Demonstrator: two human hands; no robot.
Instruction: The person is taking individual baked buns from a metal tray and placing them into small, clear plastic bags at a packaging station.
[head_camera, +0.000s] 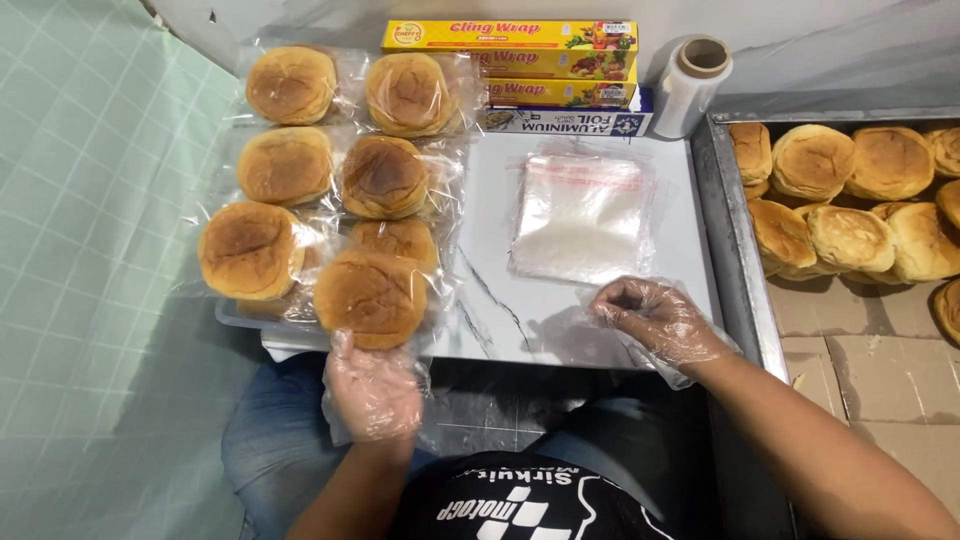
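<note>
While the gloved left hand pinches the near edge of a bagged bun on the white tray, the right hand rests half-curled and empty on the marble board. Soft, light, crushable bread; its slippery wrap suits edge holds. The metal bin holds unwrapped buns.

A small bakery packing corner, likely home-run: bagged buns lie in rows on a white worktop, a metal tray holds loose buns, with clear bags, wrap boxes and a film roll beside a green cloth.
</note>
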